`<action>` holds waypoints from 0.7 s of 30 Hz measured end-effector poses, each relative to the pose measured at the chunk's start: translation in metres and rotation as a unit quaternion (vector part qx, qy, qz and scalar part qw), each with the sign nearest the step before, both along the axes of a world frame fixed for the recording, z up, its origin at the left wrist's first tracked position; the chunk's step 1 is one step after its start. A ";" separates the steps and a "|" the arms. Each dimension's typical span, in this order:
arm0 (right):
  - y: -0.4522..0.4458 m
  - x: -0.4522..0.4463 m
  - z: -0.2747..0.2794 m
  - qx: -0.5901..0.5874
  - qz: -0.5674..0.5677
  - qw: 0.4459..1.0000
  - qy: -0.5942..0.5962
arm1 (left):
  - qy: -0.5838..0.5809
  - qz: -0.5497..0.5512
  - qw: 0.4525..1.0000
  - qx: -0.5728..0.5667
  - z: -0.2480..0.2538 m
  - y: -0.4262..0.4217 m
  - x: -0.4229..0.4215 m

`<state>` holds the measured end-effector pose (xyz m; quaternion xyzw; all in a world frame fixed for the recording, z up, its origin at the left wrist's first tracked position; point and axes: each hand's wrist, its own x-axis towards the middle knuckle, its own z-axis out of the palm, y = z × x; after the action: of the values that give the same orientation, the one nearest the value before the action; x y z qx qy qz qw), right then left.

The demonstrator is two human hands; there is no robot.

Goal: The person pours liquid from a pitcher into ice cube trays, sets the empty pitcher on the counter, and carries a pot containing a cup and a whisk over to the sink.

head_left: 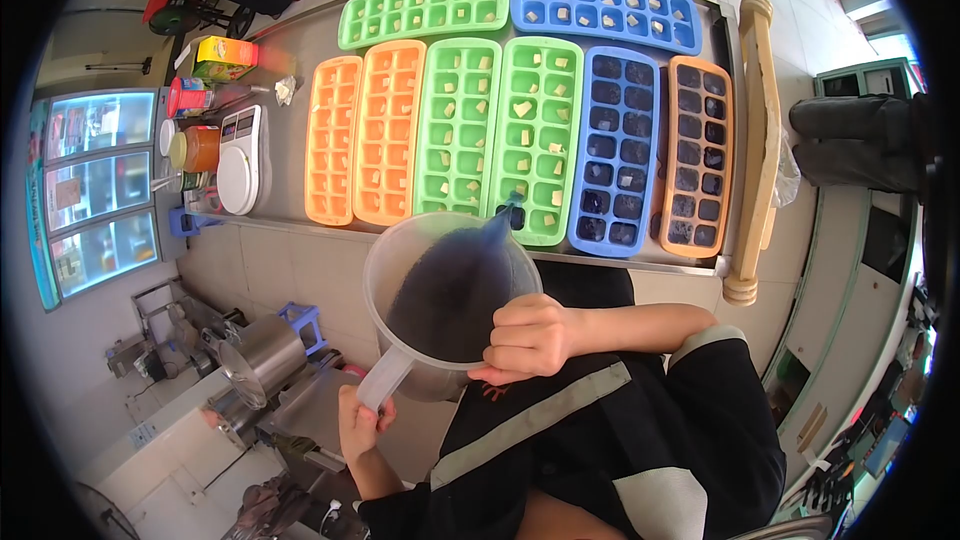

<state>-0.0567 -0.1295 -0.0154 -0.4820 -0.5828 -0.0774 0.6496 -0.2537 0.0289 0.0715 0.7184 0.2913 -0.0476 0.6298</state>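
Note:
A large translucent pitcher (405, 240) holding dark liquid (450, 295) is tilted. My left hand (362, 422) is wrapped round its handle, and my right hand (530, 338) grips the rim side. The spout is over the near end of a green tray (535, 145), where dark liquid shows in one compartment. Pale cubes sit in this tray and in the green tray (460, 130) beside it. To the right, a blue tray (613, 150) and an orange tray (697, 155) hold dark liquid. Two orange trays (333, 140) (388, 130) stand at the left.
Behind lie another green tray (424, 10) and a blue tray (606, 12) with pale cubes. A white scale (238, 175), jars (200, 148) and a box (225, 58) stand at left. A wooden rail (755, 150) borders the metal table (285, 202) at right. Other people's legs (850, 120) are beyond.

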 end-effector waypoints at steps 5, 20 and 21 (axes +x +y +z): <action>0.001 0.008 0.002 0.004 0.000 1.000 0.000 | -0.006 0.001 1.000 -0.008 -0.001 0.002 0.002; 0.004 0.032 0.011 0.013 -0.019 1.000 -0.011 | 0.000 0.013 1.000 -0.018 0.009 0.004 0.026; 0.004 0.033 0.012 0.008 -0.024 1.000 -0.007 | 0.003 0.016 1.000 -0.026 0.011 0.004 0.029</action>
<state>-0.0235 -0.1253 -0.0031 -0.4902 -0.5753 -0.1007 0.6471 -0.2252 0.0332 0.0824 0.6968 0.3036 -0.0468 0.6481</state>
